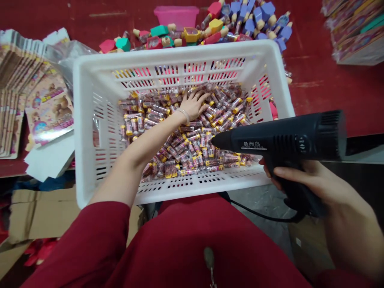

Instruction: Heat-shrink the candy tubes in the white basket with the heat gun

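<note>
A white slotted plastic basket [90,120] sits in front of me, its floor covered with several small wrapped tubes [192,140] with yellow caps. My left hand [193,105] reaches into the basket and lies flat, fingers spread, on the tubes near the far side. My right hand [297,178] grips the handle of a black heat gun [285,140]. The gun's nozzle points left over the tubes at the basket's near right part. Its black cord hangs down below the basket.
Colourful toy pieces [249,20] and a pink tub [177,16] lie on the red surface beyond the basket. Stacks of printed cards [45,108] are at the left, more packs [357,32] at the top right. Cardboard boxes [39,216] stand at the lower left.
</note>
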A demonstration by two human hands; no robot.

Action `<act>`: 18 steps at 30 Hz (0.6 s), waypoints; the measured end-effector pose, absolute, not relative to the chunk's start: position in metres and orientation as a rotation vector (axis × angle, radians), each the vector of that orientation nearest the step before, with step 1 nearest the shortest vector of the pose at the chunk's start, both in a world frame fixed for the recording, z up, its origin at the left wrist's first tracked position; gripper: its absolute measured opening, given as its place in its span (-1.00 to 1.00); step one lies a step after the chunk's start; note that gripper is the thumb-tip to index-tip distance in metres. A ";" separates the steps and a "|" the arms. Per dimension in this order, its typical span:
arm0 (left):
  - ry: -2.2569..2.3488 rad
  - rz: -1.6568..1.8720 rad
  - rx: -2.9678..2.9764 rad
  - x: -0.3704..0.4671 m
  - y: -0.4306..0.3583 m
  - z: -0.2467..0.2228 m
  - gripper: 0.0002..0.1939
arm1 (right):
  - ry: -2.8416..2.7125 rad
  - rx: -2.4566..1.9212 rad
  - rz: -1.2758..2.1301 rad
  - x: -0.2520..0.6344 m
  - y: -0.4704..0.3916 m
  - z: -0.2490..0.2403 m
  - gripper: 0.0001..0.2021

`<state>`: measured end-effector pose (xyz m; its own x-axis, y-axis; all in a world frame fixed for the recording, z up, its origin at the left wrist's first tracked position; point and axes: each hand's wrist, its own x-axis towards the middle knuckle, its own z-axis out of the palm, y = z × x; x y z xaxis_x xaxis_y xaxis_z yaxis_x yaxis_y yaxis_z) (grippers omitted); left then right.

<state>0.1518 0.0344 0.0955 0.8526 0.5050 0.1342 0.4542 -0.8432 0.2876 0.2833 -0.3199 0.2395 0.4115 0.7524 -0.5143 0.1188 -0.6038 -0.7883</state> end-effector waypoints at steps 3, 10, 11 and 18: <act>0.699 0.309 2.830 0.136 0.028 0.090 -0.35 | -0.745 -2.001 1.271 0.286 -0.326 0.240 -0.44; 0.579 0.128 2.974 0.051 0.024 0.088 -0.43 | -0.929 -2.037 1.284 0.284 -0.309 0.228 -0.43; 0.596 0.105 2.983 0.040 0.023 0.087 -0.44 | -0.965 -2.018 1.245 0.283 -0.305 0.226 -0.43; 0.481 -0.124 2.954 -0.004 -0.022 0.081 -0.36 | -0.848 -1.887 1.134 0.278 -0.296 0.240 -0.52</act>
